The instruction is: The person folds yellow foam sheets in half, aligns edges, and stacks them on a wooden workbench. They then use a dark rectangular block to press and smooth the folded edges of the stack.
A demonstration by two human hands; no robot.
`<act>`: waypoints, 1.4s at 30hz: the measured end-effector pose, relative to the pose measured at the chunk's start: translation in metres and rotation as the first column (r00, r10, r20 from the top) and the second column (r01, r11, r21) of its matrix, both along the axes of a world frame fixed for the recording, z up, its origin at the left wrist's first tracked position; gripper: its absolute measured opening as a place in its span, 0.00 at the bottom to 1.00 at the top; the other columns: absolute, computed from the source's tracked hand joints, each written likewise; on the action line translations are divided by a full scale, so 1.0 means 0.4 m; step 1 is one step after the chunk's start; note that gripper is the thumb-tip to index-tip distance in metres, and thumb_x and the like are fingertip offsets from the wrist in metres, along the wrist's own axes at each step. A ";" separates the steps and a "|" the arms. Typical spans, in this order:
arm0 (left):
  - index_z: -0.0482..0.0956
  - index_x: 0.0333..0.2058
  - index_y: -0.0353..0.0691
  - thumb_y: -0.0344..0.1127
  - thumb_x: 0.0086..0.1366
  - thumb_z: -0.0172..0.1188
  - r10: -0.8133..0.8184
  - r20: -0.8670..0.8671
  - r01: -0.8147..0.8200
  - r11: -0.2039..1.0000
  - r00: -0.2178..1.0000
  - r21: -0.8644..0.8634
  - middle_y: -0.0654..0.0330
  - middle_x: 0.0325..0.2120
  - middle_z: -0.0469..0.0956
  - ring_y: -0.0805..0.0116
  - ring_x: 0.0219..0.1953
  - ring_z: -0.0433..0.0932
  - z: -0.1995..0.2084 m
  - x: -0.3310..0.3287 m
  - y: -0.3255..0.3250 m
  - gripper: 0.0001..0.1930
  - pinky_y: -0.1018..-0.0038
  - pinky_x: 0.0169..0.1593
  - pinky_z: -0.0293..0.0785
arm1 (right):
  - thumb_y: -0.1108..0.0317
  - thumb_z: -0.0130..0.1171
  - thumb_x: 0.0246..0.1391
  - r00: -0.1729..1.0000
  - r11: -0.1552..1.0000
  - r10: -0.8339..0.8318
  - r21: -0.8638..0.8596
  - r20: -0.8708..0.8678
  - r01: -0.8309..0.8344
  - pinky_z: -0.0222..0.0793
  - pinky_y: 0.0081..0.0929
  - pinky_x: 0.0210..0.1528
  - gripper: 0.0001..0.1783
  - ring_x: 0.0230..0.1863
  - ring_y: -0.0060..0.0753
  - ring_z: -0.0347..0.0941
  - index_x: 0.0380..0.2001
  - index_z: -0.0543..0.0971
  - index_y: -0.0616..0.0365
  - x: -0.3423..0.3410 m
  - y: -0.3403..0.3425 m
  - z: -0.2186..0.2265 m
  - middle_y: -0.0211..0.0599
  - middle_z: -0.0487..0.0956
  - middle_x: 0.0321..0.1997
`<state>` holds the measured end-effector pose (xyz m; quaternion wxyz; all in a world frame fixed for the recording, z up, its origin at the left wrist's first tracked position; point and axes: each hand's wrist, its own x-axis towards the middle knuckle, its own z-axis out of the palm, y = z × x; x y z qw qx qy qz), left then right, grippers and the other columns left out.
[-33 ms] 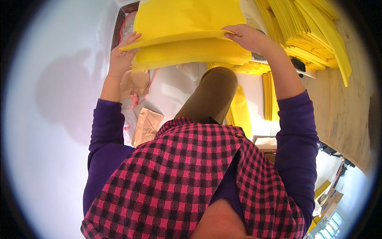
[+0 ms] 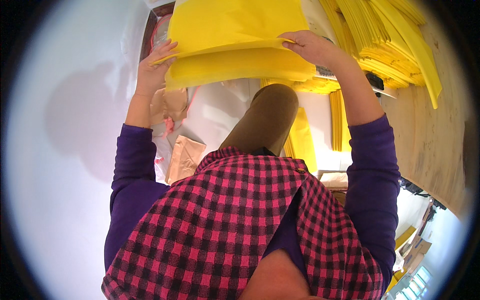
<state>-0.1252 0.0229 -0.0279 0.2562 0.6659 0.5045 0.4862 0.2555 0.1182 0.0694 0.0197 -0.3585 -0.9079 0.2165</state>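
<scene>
Head view, looking down: a large yellow padded envelope [image 2: 235,30] lies straight ahead of the person, its long axis running left to right, spanning both raised hands. Left hand [image 2: 154,67] pinches its left edge, right hand [image 2: 311,47] curls over its right edge; both equally near, above 1 folded knee [image 2: 272,107].
</scene>
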 end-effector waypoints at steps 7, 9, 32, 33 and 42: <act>0.82 0.39 0.34 0.19 0.57 0.55 0.009 -0.012 -0.009 1.000 1.000 -0.018 0.57 0.43 0.80 0.64 0.53 0.74 0.026 -0.025 -0.003 0.11 0.73 0.59 0.65 | 0.69 0.49 0.54 0.994 0.989 -0.065 0.141 0.088 0.052 0.69 0.41 0.47 0.16 0.45 0.51 0.72 0.47 0.75 0.52 0.002 -0.079 -0.004 0.47 0.78 0.41; 0.81 0.38 0.34 0.18 0.57 0.54 0.004 -0.007 -0.004 0.999 1.000 -0.051 0.56 0.43 0.80 0.64 0.53 0.74 0.026 -0.026 -0.005 0.12 0.73 0.59 0.65 | 0.70 0.48 0.52 0.994 0.979 -0.080 0.193 0.078 0.064 0.69 0.42 0.47 0.18 0.46 0.48 0.72 0.47 0.75 0.50 0.012 -0.101 -0.027 0.44 0.78 0.42; 0.79 0.41 0.31 0.31 0.63 0.58 0.232 0.233 -0.170 0.951 0.944 -0.257 0.64 0.35 0.80 0.78 0.35 0.76 0.003 -0.012 0.028 0.11 0.82 0.39 0.70 | 0.61 0.59 0.54 0.739 0.880 -0.427 -0.052 -0.522 0.472 0.66 0.24 0.30 0.14 0.24 0.27 0.71 0.37 0.79 0.60 0.156 -0.033 -0.178 0.39 0.78 0.25; 0.80 0.40 0.32 0.31 0.63 0.58 0.253 0.229 -0.190 0.945 0.940 -0.265 0.64 0.34 0.80 0.78 0.35 0.76 0.019 -0.015 0.044 0.10 0.82 0.38 0.71 | 0.59 0.60 0.54 0.725 0.875 -0.418 -0.030 -0.547 0.482 0.65 0.23 0.29 0.15 0.24 0.24 0.69 0.37 0.79 0.60 0.150 -0.013 -0.165 0.37 0.77 0.24; 0.77 0.42 0.34 0.36 0.64 0.57 0.156 0.372 -0.118 0.985 0.915 -0.123 0.58 0.35 0.80 0.68 0.35 0.79 0.217 -0.012 0.133 0.13 0.72 0.42 0.76 | 0.54 0.60 0.55 0.553 0.747 -0.664 -0.414 -0.502 0.521 0.64 0.15 0.26 0.20 0.22 0.16 0.71 0.35 0.77 0.64 0.134 0.134 0.028 0.32 0.78 0.25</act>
